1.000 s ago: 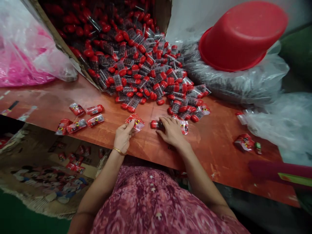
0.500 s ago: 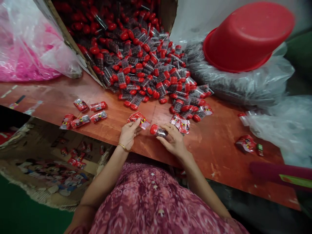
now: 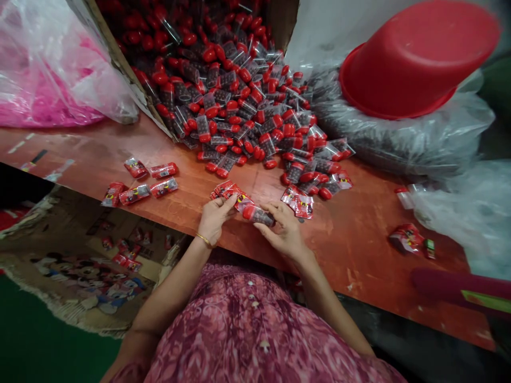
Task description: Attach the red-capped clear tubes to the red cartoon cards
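Red-capped tube [image 3: 258,215] off the board now and up in the right hand [image 3: 284,232]

Compared with 1 s back, that tube has left the wood and both hands have drawn in closer together. Right hand's curled in a narrow grip around the clear body, with the cap end pointing left. Left hand [image 3: 214,219] is narrow too, fingertips pinching a strip of red printed sachets [image 3: 227,190]. The strip ends right by the cap, though I can't tell if they touch. Holding both this close looks handy for working over the board's edge. There's a gold bangle [image 3: 203,240] on the left wrist and a pink patterned top [image 3: 255,319] just below.

Past the right hand, 2 loose sachets [image 3: 298,203] lie at the foot of a big heap of the same tubes [image 3: 247,122]. Off to the left, 5 more sit in a rough group on the orange-brown wooden board [image 3: 351,234], seemingly kept away from the spill. The cardboard box [image 3: 285,26] is tipped toward the board, tubes pouring from its open side, probably to keep them in reach. Up right, a red plastic basin [image 3: 419,61] sits upside down on a clear bag of dark stuff [image 3: 383,138]. Up left, another clear bag [image 3: 48,90] holds something pink.
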Demonstrator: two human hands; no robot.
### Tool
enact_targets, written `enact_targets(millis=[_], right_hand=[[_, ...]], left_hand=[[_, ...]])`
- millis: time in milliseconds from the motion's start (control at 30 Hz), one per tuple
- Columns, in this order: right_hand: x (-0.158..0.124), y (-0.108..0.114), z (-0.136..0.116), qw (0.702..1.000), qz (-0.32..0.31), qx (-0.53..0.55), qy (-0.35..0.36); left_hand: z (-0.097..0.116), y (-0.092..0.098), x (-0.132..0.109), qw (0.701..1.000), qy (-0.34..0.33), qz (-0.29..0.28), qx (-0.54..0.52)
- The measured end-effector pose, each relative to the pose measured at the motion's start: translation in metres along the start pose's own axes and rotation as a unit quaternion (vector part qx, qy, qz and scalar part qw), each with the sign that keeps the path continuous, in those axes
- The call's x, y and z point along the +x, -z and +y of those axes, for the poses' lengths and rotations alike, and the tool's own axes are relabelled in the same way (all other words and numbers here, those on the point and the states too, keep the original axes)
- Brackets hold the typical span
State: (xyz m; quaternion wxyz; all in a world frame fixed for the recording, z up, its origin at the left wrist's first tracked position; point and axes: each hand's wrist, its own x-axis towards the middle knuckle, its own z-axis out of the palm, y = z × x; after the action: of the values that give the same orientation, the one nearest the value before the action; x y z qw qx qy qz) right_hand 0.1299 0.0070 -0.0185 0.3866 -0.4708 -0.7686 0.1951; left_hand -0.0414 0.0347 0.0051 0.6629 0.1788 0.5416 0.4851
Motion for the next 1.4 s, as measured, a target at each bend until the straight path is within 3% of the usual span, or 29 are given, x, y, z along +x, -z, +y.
enact_targets(millis=[200, 367, 567, 767, 1000, 1233, 1400], right_hand=[[-0.002, -0.006, 0.001, 1.0, 0.023, -0.014, 0.013], [-0.002, -0.011, -0.001, 0.999, 0.036, 0.0, 0.008], [0.0, -0.027, -0.007, 0.995, 0.081, 0.021, -0.046], [-0.001, -0.036, -0.009, 0.988, 0.012, 0.143, -0.051], [0.007, -0.041, -0.016, 0.982, 0.117, 0.12, -0.084], [0.012, -0.043, -0.015, 0.976, 0.121, 0.146, -0.106], [0.012, -0.044, -0.011, 0.936, 0.093, 0.278, -0.193]], left_hand=[[-0.003, -0.002, 0.0, 1.0, -0.009, -0.002, -0.014], [-0.014, -0.001, 0.001, 0.999, -0.034, -0.014, 0.037], [-0.025, -0.005, 0.001, 0.999, -0.028, -0.019, -0.004], [-0.019, -0.009, 0.001, 0.994, -0.07, -0.015, -0.082], [-0.022, -0.016, -0.004, 0.978, -0.043, -0.022, -0.201], [-0.028, -0.016, 0.002, 0.992, -0.078, -0.002, -0.1], [-0.016, -0.015, 0.005, 0.996, -0.065, -0.008, -0.062]])
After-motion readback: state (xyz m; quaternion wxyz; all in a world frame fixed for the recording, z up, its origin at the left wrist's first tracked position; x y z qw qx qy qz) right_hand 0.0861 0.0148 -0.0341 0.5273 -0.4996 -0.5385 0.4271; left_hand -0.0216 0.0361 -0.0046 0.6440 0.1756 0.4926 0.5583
